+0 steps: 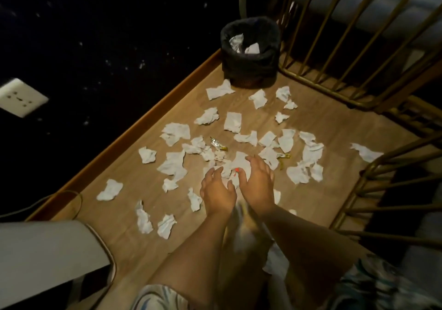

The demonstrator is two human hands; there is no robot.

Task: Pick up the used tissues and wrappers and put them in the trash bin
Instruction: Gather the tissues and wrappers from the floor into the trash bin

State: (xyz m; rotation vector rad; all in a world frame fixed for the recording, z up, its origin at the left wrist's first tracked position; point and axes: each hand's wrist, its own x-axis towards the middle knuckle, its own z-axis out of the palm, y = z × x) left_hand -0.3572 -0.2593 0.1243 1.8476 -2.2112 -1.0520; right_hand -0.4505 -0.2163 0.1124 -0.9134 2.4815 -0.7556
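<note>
Several crumpled white tissues (pixel 232 121) lie scattered over the wooden floor (pixel 330 128). A silver and yellow wrapper (pixel 218 143) lies among them, and another yellow wrapper (pixel 283 156) sits further right. My left hand (pixel 216 189) and my right hand (pixel 257 183) are side by side over a small heap of tissues (pixel 233 166), fingers spread and curled around it, with a red-marked scrap between them. The black-lined trash bin (pixel 250 53) stands at the far end of the floor and has two tissues inside.
A gold metal chair frame (pixel 334 53) stands right of the bin; another gold frame (pixel 382 190) is at the right edge. A dark wall with a white socket (pixel 21 98) runs along the left. A pale box-shaped object (pixel 47 257) sits at the lower left.
</note>
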